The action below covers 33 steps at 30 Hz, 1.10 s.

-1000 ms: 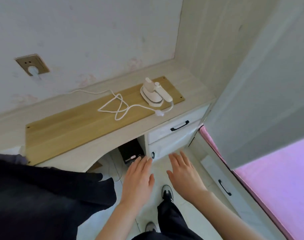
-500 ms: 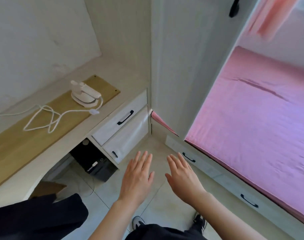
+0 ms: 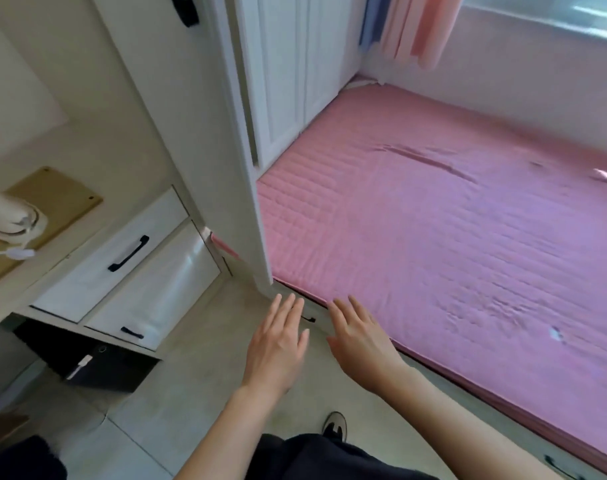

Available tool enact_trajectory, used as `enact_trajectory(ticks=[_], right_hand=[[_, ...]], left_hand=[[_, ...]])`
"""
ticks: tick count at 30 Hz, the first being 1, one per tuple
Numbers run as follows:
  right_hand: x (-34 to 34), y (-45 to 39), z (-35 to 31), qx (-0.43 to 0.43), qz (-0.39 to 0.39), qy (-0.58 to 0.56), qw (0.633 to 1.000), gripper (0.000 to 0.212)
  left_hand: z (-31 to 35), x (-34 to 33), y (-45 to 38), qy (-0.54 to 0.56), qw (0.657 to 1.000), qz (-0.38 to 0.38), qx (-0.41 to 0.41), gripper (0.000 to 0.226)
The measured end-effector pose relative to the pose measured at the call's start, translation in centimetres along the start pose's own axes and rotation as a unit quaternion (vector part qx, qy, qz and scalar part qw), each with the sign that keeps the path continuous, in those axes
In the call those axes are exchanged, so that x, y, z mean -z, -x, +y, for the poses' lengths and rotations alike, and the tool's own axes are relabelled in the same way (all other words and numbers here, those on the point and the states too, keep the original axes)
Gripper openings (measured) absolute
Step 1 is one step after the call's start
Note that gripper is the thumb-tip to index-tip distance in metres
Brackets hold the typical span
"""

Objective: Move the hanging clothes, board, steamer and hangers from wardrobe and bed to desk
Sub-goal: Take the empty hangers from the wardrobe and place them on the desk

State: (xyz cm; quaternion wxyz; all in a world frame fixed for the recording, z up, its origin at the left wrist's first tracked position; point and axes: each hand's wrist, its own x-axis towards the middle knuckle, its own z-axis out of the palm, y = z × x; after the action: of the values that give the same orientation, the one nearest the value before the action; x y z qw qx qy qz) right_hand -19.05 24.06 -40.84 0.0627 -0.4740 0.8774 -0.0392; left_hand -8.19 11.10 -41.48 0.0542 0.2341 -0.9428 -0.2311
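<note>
My left hand (image 3: 277, 344) and my right hand (image 3: 359, 336) hover side by side over the floor, fingers straight, holding nothing. At the far left the white steamer (image 3: 9, 216) sits on the wooden board (image 3: 57, 197), which lies on the desk (image 3: 97, 188). The pink bed (image 3: 451, 244) fills the right half; no hangers or clothes show on it. A white wardrobe (image 3: 288, 81) with closed doors stands behind the bed's left end. Dark cloth (image 3: 21, 457) shows at the bottom left corner.
A tall white panel (image 3: 198, 133) divides desk from bed. White drawers (image 3: 122, 258) with black handles sit under the desk, with a black box (image 3: 97, 362) on the floor beneath. Pink and blue curtains (image 3: 409, 26) hang at the window. My shoe (image 3: 335, 424) stands on the tiled floor.
The view has swung right from the desk to the bed. The board and steamer slid to the left edge, and the dark cloth nearly left the frame. Both hands stayed flat and empty.
</note>
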Motion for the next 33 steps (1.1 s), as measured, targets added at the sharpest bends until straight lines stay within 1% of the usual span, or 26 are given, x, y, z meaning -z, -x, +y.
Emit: enact_trajectory(ticks=[3,7,11,17,20,24,27,33], right_hand=[[0.8,-1.0,3.2,-0.011,0.013,-0.007,1.0,0.062],[1.9,-3.2,6.4,-0.026,0.009,-0.024,0.999,0.059],[2.5,-6.2,9.2,-0.028,0.006,-0.048,0.998,0.058],[3.6,-12.5,13.3,-0.023,-0.012,-0.057,0.998,0.06],[4.8,-16.1,15.0,-0.016,-0.021,-0.054,0.998,0.06],[6.3,-21.1,17.0,-0.011,-0.009,-0.056,0.998,0.06],[7.2,-24.7,17.9,-0.002,0.002,-0.057,0.998,0.059],[8.9,-30.6,18.5,0.055,0.028,-0.066,0.996,0.057]], left_hand=[[2.6,-0.7,-2.4,-0.011,1.0,0.003,-0.013,0.053],[4.5,-1.3,-6.1,-0.023,0.999,0.006,-0.027,0.052],[5.4,-1.6,-10.5,-0.039,0.999,0.015,-0.031,0.051],[6.0,-2.0,-18.6,-0.038,0.999,-0.002,-0.023,0.054],[6.5,-1.5,-22.8,-0.032,0.999,0.003,-0.011,0.054],[6.6,-0.2,-28.2,-0.02,0.999,0.032,0.028,0.05],[6.4,1.0,-31.7,-0.029,0.997,0.053,0.038,0.049],[5.1,2.8,-35.9,-0.039,0.993,0.089,0.073,0.049]])
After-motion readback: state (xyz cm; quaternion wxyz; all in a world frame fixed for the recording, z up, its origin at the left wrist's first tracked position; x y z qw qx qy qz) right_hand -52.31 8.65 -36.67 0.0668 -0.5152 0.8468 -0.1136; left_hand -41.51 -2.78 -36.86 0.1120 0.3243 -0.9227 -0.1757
